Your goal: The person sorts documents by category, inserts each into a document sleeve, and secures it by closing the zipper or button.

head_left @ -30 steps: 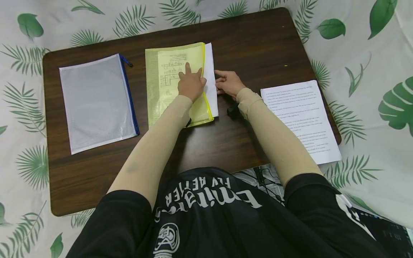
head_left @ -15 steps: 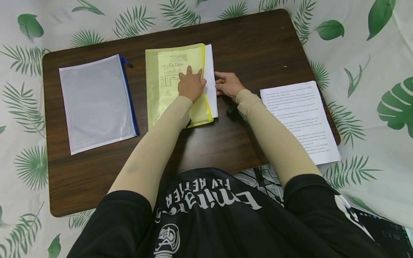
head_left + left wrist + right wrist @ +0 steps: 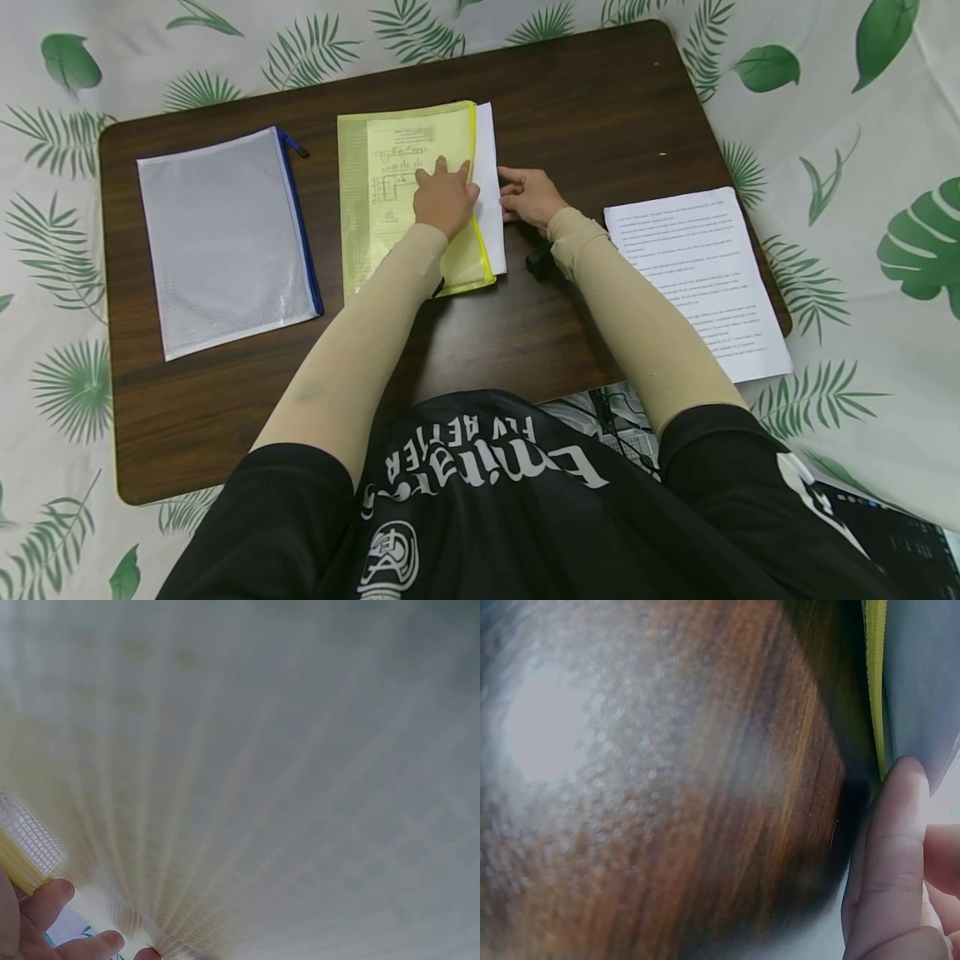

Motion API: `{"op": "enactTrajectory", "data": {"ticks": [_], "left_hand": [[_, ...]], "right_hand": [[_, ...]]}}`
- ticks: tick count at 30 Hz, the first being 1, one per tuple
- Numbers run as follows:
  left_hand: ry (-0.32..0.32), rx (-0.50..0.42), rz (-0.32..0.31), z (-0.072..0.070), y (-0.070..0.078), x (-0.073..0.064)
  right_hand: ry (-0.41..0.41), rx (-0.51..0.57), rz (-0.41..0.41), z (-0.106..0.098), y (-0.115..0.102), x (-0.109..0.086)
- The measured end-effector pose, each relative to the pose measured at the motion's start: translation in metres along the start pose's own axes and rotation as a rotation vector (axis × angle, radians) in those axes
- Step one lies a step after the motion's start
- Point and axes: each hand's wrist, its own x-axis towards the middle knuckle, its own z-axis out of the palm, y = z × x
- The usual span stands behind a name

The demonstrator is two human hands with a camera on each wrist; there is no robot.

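Observation:
In the head view, a translucent yellow mesh zip pouch (image 3: 360, 200) lies on the dark wooden table, with a printed diagram showing through it. White paper (image 3: 487, 142) sticks out along its right, yellow-zipped side. My left hand (image 3: 445, 202) rests on the pouch with fingers spread; in the left wrist view its fingertips (image 3: 52, 894) lie beside the yellow edging, under blurred mesh close to the camera. My right hand (image 3: 534, 198) touches the outer edge of the paper with its fingertips. In the right wrist view one fingertip (image 3: 907, 776) meets the paper's edge beside the yellow zip (image 3: 875, 667).
A clear mesh pouch (image 3: 228, 242) with a blue zip lies on the left of the table (image 3: 600, 92). A stack of printed sheets (image 3: 697, 250) sits at the right, reaching past the table's edge. Black cables (image 3: 618, 417) show below the front edge.
The fingers of my left hand have drawn slightly toward me on the pouch. My right hand has stayed at the paper's edge; pouch and paper look nearly the same.

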Motion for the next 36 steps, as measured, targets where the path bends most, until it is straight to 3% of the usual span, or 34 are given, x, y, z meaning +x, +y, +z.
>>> {"op": "enactTrajectory", "data": {"ticks": [17, 30, 36], "left_hand": [[-0.015, 0.022, -0.002, -0.001, 0.0, -0.002], [-0.019, -0.006, 0.002, -0.004, 0.0, -0.004], [-0.016, -0.006, 0.0, -0.005, -0.002, -0.005]], "right_hand": [[-0.028, 0.02, -0.026, 0.008, -0.007, -0.001], [-0.004, 0.034, -0.051, 0.01, 0.01, 0.021], [-0.016, 0.037, -0.031, 0.013, 0.001, 0.012]]}}
